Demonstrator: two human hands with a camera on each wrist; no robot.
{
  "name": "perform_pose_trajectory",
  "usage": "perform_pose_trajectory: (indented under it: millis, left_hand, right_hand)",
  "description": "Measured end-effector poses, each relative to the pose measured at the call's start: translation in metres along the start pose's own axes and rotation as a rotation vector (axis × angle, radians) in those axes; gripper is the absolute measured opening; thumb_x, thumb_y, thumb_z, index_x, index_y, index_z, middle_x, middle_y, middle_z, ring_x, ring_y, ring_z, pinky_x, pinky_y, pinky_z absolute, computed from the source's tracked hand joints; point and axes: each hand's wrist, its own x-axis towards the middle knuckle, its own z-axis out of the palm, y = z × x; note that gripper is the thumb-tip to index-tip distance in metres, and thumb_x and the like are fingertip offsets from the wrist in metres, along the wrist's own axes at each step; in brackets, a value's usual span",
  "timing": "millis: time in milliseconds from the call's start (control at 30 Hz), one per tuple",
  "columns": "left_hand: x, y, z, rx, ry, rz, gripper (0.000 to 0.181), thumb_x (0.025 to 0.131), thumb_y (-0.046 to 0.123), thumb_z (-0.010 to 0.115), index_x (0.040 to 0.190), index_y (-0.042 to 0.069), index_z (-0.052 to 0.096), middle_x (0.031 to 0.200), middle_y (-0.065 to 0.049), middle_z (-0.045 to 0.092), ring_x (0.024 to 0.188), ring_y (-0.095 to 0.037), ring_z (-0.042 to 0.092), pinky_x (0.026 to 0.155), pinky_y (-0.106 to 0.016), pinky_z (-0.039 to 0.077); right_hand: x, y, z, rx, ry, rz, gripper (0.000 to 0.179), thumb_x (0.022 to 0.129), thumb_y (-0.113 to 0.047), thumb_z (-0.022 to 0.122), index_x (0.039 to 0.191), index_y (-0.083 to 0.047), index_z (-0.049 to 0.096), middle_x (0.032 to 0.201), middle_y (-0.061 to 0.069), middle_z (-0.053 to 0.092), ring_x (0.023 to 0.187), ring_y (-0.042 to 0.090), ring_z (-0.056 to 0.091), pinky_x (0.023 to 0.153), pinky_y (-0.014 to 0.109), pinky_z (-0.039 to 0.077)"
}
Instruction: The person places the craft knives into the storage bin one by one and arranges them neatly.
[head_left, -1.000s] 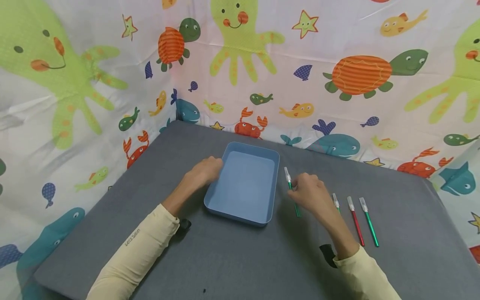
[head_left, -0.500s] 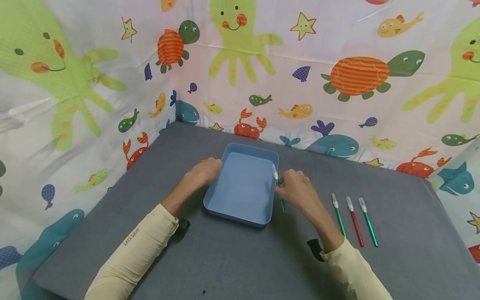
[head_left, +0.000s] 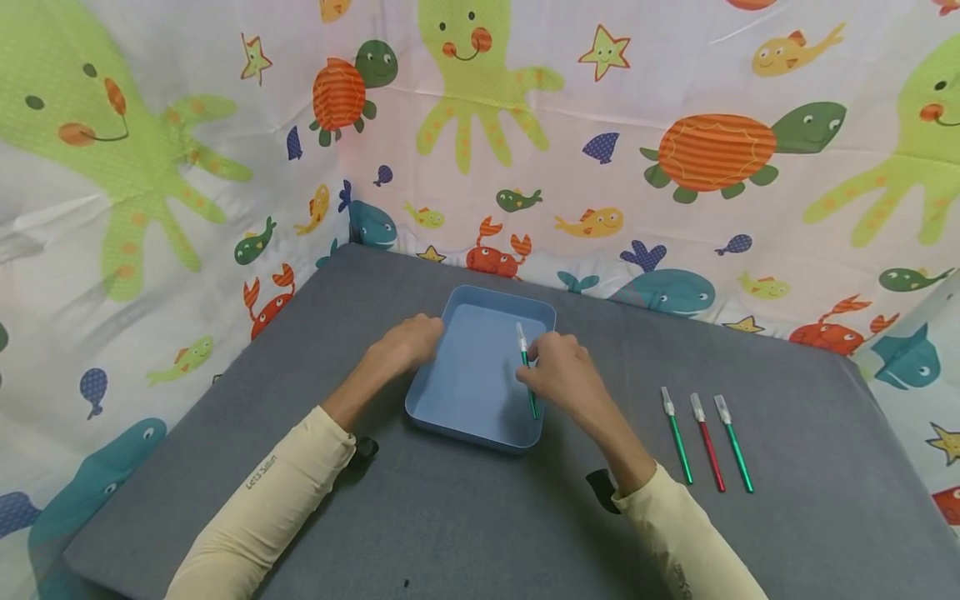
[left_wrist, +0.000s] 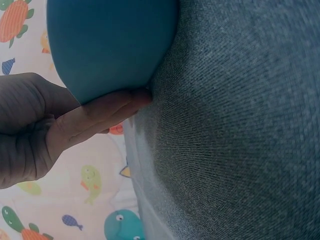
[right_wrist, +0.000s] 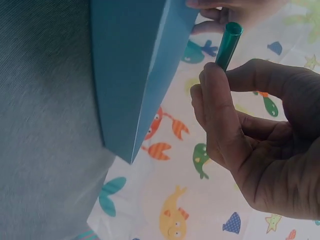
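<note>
A shallow blue tray [head_left: 468,367] sits on the grey-covered table. My left hand [head_left: 408,342] grips its left wall; in the left wrist view the fingers [left_wrist: 102,112] lie along the outside and the thumb passes behind the rim. Over the tray's right part, my right hand [head_left: 562,371] pinches a green craft knife [head_left: 524,357] with a clear cap, cap end pointing away from me. The right wrist view shows the hollow end of its handle [right_wrist: 230,42] standing out above the thumb and fingertips, higher than the tray wall [right_wrist: 130,75].
To the right on the table, three more capped craft knives lie side by side: a green one [head_left: 678,437], a red one [head_left: 709,446] and another green one [head_left: 736,446]. A curtain [head_left: 450,192] printed with sea animals hangs behind the table and along its left side.
My right hand has carried the green craft knife leftward from the table beside the tray to over the tray. The left hand and tray stay in place.
</note>
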Motion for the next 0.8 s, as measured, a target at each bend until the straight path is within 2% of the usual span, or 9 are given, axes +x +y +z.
perform_pose_trajectory:
  millis: [100, 333, 500, 667, 800]
  left_hand:
    - [0.0, 0.0, 0.0, -0.002, 0.002, 0.003, 0.022, 0.089, 0.004, 0.054, 0.11, 0.0, 0.058, 0.082, -0.01, 0.057, 0.065, -0.02, 0.058, 0.048, -0.027, 0.046]
    - [0.0, 0.0, 0.001, -0.001, -0.001, 0.0, 0.021, 0.088, 0.005, 0.055, 0.109, 0.001, 0.058, 0.082, -0.01, 0.056, 0.065, -0.02, 0.057, 0.049, -0.027, 0.045]
    - [0.001, 0.0, 0.002, 0.004, -0.002, -0.002, 0.02, 0.089, 0.005, 0.054, 0.108, 0.002, 0.057, 0.082, -0.009, 0.056, 0.066, -0.02, 0.057, 0.049, -0.028, 0.046]
    - [0.001, -0.001, 0.001, 0.022, -0.001, 0.0, 0.019, 0.089, 0.006, 0.054, 0.108, 0.002, 0.058, 0.083, -0.009, 0.056, 0.067, -0.02, 0.057, 0.051, -0.028, 0.045]
    - [0.002, -0.002, 0.001, 0.031, -0.004, 0.001, 0.02, 0.089, 0.006, 0.053, 0.109, 0.002, 0.058, 0.083, -0.009, 0.056, 0.068, -0.019, 0.056, 0.051, -0.028, 0.045]
  right_hand:
    - [0.003, -0.005, 0.003, 0.035, -0.026, 0.035, 0.018, 0.078, -0.018, 0.063, 0.089, -0.004, 0.068, 0.076, 0.007, 0.064, 0.051, 0.013, 0.06, 0.046, 0.025, 0.044]
    - [0.009, -0.01, 0.009, 0.144, -0.069, 0.056, 0.018, 0.078, -0.017, 0.063, 0.089, -0.004, 0.07, 0.093, 0.01, 0.066, 0.054, 0.013, 0.064, 0.065, 0.033, 0.052]
    - [0.014, -0.014, 0.015, 0.207, -0.087, 0.07, 0.025, 0.079, -0.018, 0.066, 0.098, -0.001, 0.068, 0.091, 0.011, 0.067, 0.053, 0.011, 0.064, 0.071, 0.035, 0.053]
    - [0.018, -0.018, 0.02, 0.249, -0.104, 0.053, 0.024, 0.08, -0.018, 0.066, 0.097, -0.001, 0.068, 0.08, 0.008, 0.067, 0.055, 0.013, 0.065, 0.068, 0.033, 0.053]
    - [0.024, -0.021, 0.029, 0.324, -0.12, 0.029, 0.02, 0.08, -0.015, 0.066, 0.092, 0.001, 0.069, 0.072, 0.008, 0.066, 0.057, 0.018, 0.066, 0.062, 0.031, 0.053]
